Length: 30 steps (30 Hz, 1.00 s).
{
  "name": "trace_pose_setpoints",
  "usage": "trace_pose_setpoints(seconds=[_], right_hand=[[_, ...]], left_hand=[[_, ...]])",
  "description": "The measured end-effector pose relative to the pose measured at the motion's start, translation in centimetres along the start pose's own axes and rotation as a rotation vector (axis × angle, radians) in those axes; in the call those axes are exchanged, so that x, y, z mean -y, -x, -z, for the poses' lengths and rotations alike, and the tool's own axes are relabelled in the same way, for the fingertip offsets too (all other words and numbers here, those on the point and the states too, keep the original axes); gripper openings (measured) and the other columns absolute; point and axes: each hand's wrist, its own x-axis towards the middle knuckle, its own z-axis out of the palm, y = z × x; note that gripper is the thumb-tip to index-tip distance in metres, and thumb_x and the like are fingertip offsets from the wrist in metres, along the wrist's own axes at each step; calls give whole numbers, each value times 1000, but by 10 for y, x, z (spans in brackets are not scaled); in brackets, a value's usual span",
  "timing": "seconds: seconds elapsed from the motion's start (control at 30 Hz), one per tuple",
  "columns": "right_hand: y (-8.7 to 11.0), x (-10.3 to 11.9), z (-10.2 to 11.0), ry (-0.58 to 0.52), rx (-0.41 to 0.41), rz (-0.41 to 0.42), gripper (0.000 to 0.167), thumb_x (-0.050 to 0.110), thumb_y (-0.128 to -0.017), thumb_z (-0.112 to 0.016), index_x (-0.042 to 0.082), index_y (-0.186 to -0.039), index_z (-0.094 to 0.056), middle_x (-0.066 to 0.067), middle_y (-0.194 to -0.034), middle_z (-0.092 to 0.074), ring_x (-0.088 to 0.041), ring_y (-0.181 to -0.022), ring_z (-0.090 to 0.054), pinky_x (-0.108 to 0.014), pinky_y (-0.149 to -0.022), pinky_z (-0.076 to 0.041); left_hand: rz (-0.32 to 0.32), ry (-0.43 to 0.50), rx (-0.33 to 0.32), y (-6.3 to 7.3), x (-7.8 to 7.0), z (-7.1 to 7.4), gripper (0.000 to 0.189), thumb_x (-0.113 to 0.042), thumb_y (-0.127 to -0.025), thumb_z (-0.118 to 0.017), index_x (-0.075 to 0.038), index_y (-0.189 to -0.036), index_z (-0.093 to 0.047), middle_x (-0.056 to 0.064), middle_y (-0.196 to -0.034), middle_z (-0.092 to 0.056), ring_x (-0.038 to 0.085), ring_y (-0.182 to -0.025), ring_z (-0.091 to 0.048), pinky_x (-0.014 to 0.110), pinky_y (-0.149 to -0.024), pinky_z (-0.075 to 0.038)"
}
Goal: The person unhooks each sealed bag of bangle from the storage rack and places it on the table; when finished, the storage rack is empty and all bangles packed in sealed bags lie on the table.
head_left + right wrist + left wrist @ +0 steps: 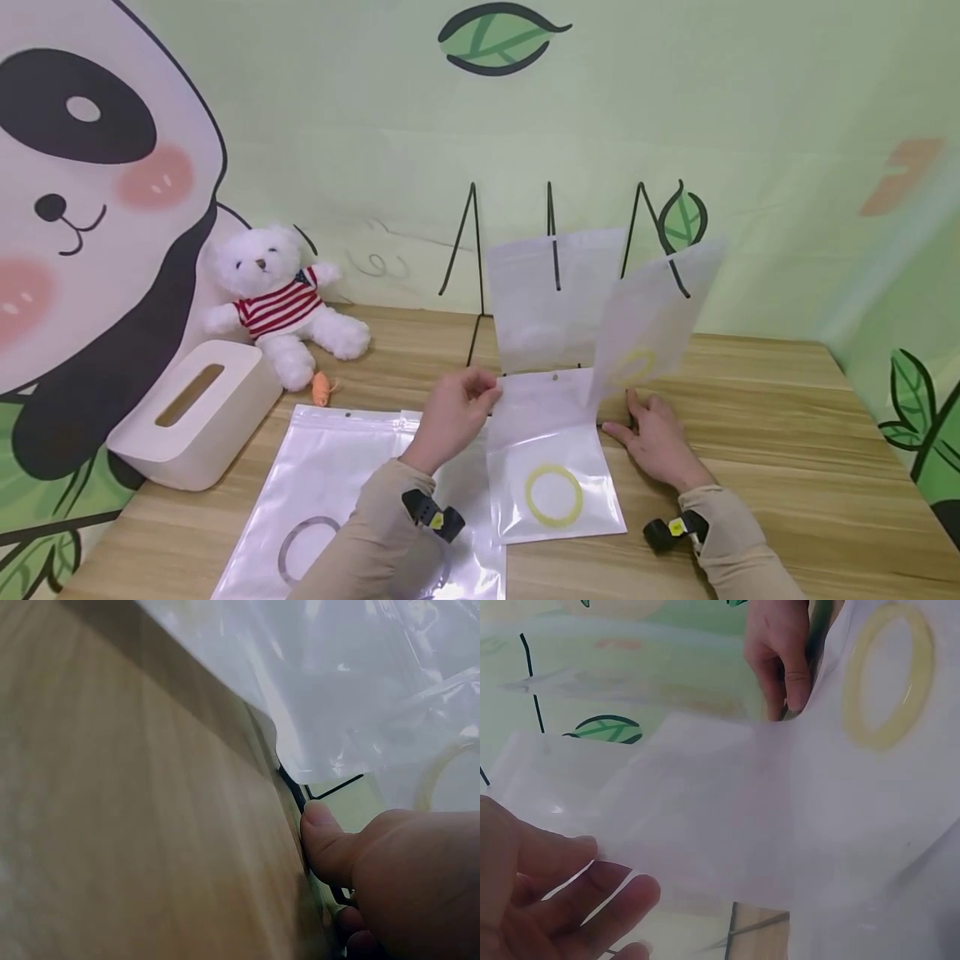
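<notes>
White bag, left hand pinching edge, right hand gripping rack

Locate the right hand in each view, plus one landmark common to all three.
Head: right hand right of centre, below mid-height, its sleeve running off the bottom edge.
Left wrist: right hand at the top, right of centre, cut off by the top edge.
Right wrist: right hand at lower right, cut off by the right edge.
Shared landmark: black wire stand, partly visible in every view.
</notes>
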Motion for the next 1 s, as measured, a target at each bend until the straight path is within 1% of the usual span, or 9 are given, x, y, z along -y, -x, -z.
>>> trace_pose_setpoints(seconds=[0.13,0.3,0.53,0.7,0.8,0.93,1.0], right_hand=[[0,0,0,1,0,-5,73,37,-94,-62,-16,-138,-37,-16,-94,-49,-26,-81,-43,-38,-66,-34],[0,0,-1,4,-11,8,70,32,-94,-64,-17,-136,-39,-23,-100,-51,-30,-84,-47,-44,-69,-38],[1,-1,0,-7,-7,-1,66,28,-95,-62,-17,-137,-38,-29,-110,-51,-38,-97,-50,-51,-76,-40],[2,0,0,-3,-16,8,63,23,-95,-62,-18,-136,-38,-30,-111,-51,-39,-98,-50,-52,-77,-41],[2,0,0,9,-34,19,56,18,-94,-63,-19,-132,-45,-28,-108,-52,-38,-96,-51,-51,-78,-42],[2,-1,-1,23,-62,34,47,13,-91,-63,-19,-124,-52,-25,-102,-53,-37,-92,-51,-51,-78,-43],[2,-1,-2,20,-60,33,48,12,-91,-63,-19,-126,-52,-26,-103,-53,-38,-94,-51,-51,-79,-43]], left_hand=[[23,-13,48,1,2,-1,4,-6,-90,-67,-2,-89,-68,0,-77,-65,11,-67,-58,28,-61,-50],[45,-15,98,1,3,-2,5,-6,-90,-68,-2,-87,-66,1,-78,-65,12,-70,-59,28,-61,-51],[71,-15,171,3,5,-4,4,-5,-91,-66,-3,-87,-65,3,-82,-66,13,-73,-61,27,-63,-52],[87,-24,219,4,4,-7,5,-6,-91,-65,-2,-88,-65,3,-83,-66,14,-74,-60,28,-63,-52],[89,-40,239,5,5,-9,4,-6,-91,-65,-2,-89,-65,1,-82,-65,14,-74,-60,28,-63,-51],[70,-75,242,6,6,-13,3,-5,-89,-67,-6,-88,-65,0,-82,-65,13,-75,-59,27,-64,-51],[61,-88,236,6,7,-14,4,-4,-88,-68,-7,-87,-65,0,-82,-65,13,-75,-59,27,-64,-51]])
